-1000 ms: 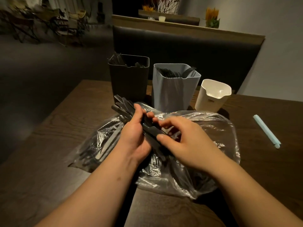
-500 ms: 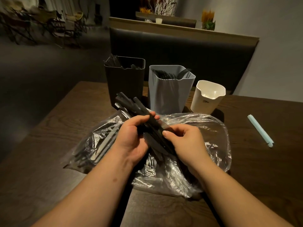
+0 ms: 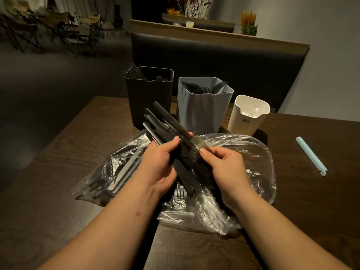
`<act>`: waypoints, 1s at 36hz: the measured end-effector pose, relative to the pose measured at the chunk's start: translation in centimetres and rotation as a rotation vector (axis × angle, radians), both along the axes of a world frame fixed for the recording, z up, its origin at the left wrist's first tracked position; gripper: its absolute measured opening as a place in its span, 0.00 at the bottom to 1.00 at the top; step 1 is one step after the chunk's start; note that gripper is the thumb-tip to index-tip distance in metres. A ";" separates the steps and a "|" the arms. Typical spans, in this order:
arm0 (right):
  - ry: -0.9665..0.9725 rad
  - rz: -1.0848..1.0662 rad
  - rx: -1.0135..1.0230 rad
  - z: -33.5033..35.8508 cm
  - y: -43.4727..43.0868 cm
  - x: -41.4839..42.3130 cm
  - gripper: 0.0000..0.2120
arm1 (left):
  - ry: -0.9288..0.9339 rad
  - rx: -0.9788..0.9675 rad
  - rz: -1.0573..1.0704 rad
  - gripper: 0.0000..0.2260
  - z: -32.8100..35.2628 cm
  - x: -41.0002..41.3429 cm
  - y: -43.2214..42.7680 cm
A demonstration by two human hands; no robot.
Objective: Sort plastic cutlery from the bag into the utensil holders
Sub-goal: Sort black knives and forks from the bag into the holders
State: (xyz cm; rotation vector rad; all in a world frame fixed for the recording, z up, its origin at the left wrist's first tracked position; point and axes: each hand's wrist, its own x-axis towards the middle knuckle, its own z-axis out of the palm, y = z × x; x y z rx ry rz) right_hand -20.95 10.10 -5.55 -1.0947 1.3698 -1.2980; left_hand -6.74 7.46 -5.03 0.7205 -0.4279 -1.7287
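**Dark Tones on a Brown Table (image 3: 74,137)**

The cutlery (image 3: 171,118) is black, and one blade shows a dull grey sheen. The bag (image 3: 253,152) is clear, streaked with white glints. The left holder (image 3: 150,102) is black, the middle holder (image 3: 200,112) blue-grey, and the right holder (image 3: 253,121) cream with small dark lettering. The table is dark brown with a wavy wood grain. The stick (image 3: 309,153) is pale blue. The bench (image 3: 214,61) is black with a tan wooden top. The wall (image 3: 331,55) is pale grey. The plants (image 3: 248,22) show orange, yellow and green.
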 end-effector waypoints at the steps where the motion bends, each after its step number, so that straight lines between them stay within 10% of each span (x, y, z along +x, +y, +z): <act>1: -0.011 -0.007 -0.010 0.0 0.0 0.1 0.08 | -0.008 -0.008 0.003 0.15 0.0 0.0 0.1; 36: -0.163 -0.096 -0.142 2.4 -1.0 -0.8 0.12 | 0.116 -0.094 0.038 0.14 0.6 0.0 0.3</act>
